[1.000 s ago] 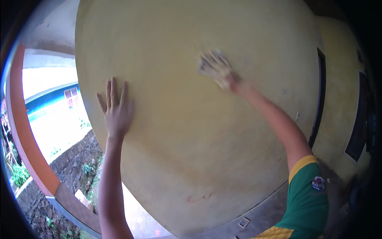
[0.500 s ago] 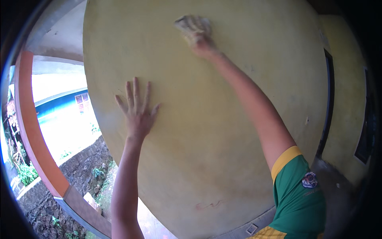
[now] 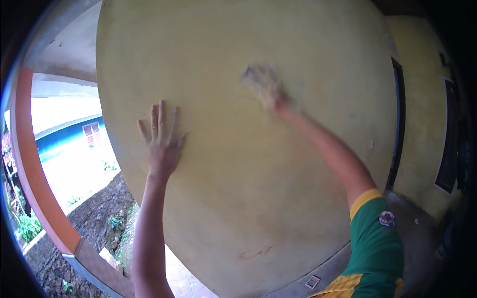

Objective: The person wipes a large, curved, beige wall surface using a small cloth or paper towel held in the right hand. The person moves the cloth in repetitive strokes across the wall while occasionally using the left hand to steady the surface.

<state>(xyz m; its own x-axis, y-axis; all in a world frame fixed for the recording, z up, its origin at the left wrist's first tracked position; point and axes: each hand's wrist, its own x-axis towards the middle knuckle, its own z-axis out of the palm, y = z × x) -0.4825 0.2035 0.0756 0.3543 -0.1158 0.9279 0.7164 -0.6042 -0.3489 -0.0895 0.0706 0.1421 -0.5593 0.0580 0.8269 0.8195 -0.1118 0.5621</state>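
Note:
A yellowish painted wall (image 3: 223, 164) fills the middle of the view. My left hand (image 3: 163, 151) lies flat against it with the fingers spread, holding nothing. Higher up and to the right, my right hand (image 3: 274, 94) presses a pale cloth (image 3: 256, 74) against the wall. Motion smears that hand and the cloth, whose darker edge shows past the fingertips. A reddish scrawl (image 3: 256, 253) marks the wall low down.
An orange pillar (image 3: 39, 169) stands at the left, with a rough stone wall (image 3: 94, 208) and a blue building (image 3: 69, 135) beyond. At the right are a dark-edged doorway (image 3: 396, 124) and a dark-framed window (image 3: 448, 139). Tiled floor (image 3: 181, 278) shows below.
My right hand has moved down and to the right along the wall with the cloth. My left hand keeps its flat, spread pose. The whole view has shifted slightly.

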